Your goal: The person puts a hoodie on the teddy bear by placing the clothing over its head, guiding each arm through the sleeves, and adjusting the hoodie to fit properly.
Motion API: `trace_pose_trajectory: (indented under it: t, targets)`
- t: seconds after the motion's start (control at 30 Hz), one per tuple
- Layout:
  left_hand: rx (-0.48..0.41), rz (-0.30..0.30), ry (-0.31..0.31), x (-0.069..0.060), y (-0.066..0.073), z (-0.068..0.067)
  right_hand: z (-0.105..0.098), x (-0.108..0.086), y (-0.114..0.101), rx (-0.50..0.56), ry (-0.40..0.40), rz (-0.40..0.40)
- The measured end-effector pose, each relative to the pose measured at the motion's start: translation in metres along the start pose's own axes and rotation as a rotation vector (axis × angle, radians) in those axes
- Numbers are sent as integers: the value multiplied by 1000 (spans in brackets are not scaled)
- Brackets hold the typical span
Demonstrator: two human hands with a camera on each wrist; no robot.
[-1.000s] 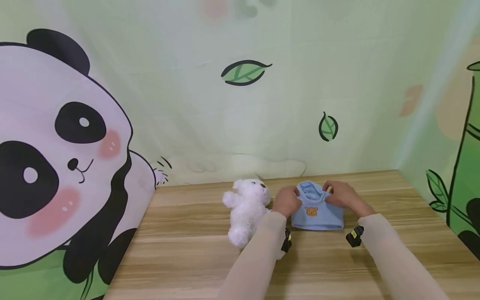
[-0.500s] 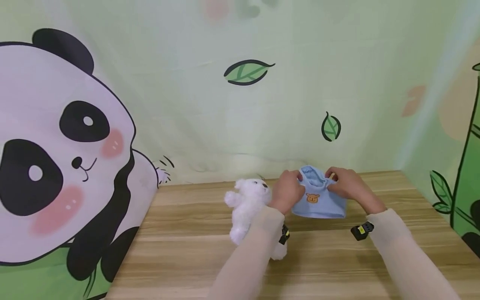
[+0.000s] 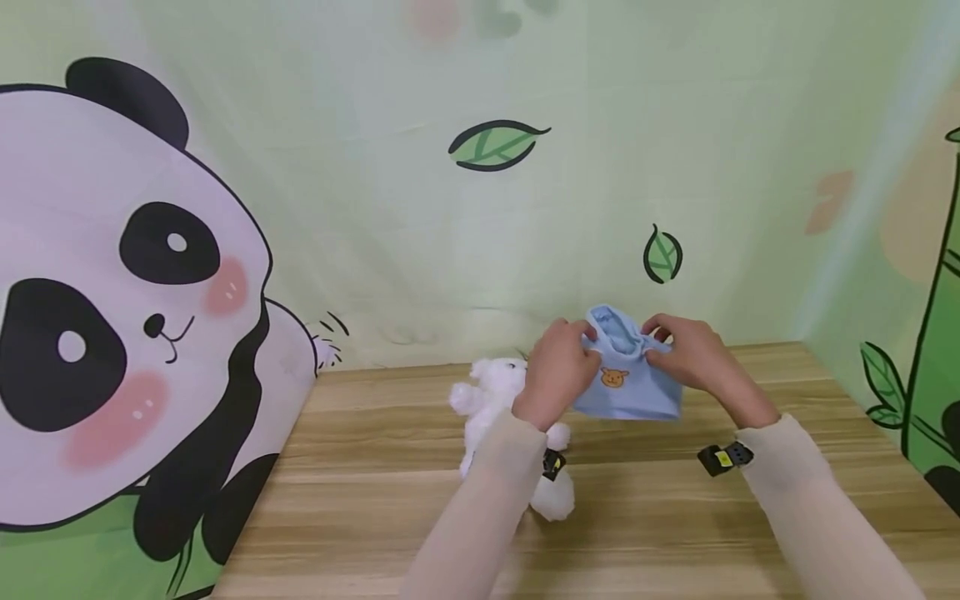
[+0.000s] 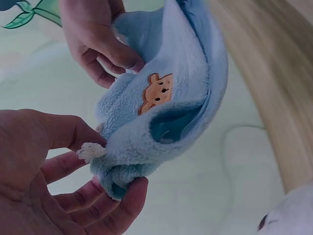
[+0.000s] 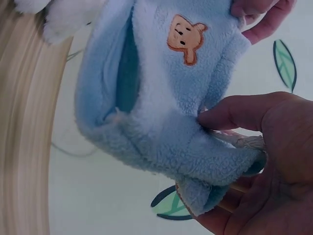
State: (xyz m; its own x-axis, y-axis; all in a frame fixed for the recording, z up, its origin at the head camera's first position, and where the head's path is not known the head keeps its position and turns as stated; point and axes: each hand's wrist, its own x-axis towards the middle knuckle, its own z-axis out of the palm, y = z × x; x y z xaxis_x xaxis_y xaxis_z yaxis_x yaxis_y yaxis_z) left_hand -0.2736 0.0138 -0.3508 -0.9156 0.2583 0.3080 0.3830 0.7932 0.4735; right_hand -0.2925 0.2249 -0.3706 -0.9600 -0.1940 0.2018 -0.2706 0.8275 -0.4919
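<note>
A small light-blue fleece hoodie point(image 3: 637, 398), with an orange bear face on its front, hangs between my hands above the table. My left hand point(image 3: 558, 367) pinches it beside the neck opening, and my right hand point(image 3: 690, 354) pinches the other side. In the left wrist view, a frayed white cord end point(image 4: 91, 152) pokes out by the left thumb. The hoodie's open hem shows in the right wrist view, with the right thumb point(image 5: 230, 112) pressing the fleece. A white plush toy point(image 3: 491, 404) lies left of the hoodie, partly hidden by my left arm.
The wood-grain table point(image 3: 360, 483) meets a pale green backdrop cloth point(image 3: 360, 208) at its back edge. A large printed panda point(image 3: 150, 292) fills the left side. Small black wrist cameras point(image 3: 722, 458) sit under both sleeves.
Both hands have raised the hoodie up from the table, and over the last half second it shifts slightly left. The plush toy stays put, more covered by the left arm.
</note>
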Motion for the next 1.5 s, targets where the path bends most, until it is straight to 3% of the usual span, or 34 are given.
trace_pose_trajectory:
  t: [0.17, 0.37, 0.57, 0.9, 1.13, 1.5]
  targets:
    - [-4, 12, 25, -1, -3, -16, 0, 1, -13, 5, 79, -17]
    - [16, 11, 41, -3, -17, -31, 5, 3, -28, 53, 123, -5]
    - [32, 36, 15, -2, -35, -43, 18, 8, -38, 95, 156, -22]
    - [46, 58, -25, -4, -74, -55, 45, 17, -51, 204, 147, -15]
    - [33, 41, -66, -9, -100, -61, 66, 23, -57, 284, 120, -42]
    - [24, -2, -147, -16, -123, -57, 97, 29, -52, 288, 18, -59]
